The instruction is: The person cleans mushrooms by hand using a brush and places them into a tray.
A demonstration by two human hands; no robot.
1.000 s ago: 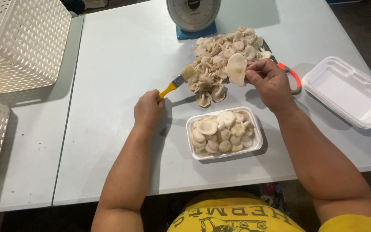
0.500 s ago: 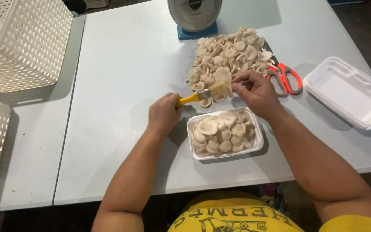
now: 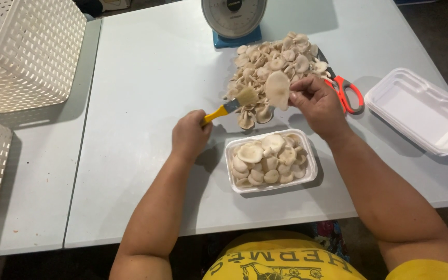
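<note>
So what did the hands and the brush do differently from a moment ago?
The left hand carried the yellow-handled brush to the right, up to the mushroom, and has now drawn it slightly back. The right hand kept hold of that mushroom, lowering it toward the brush, then lifting it a little. The mushroom pile, filled foam tray, scissors and empty foam tray stayed put.

Left hand [image 3: 190, 136] fisted, knuckles up, right hand [image 3: 317, 106] raised, fingers pinched, both forearms reaching forward
</note>
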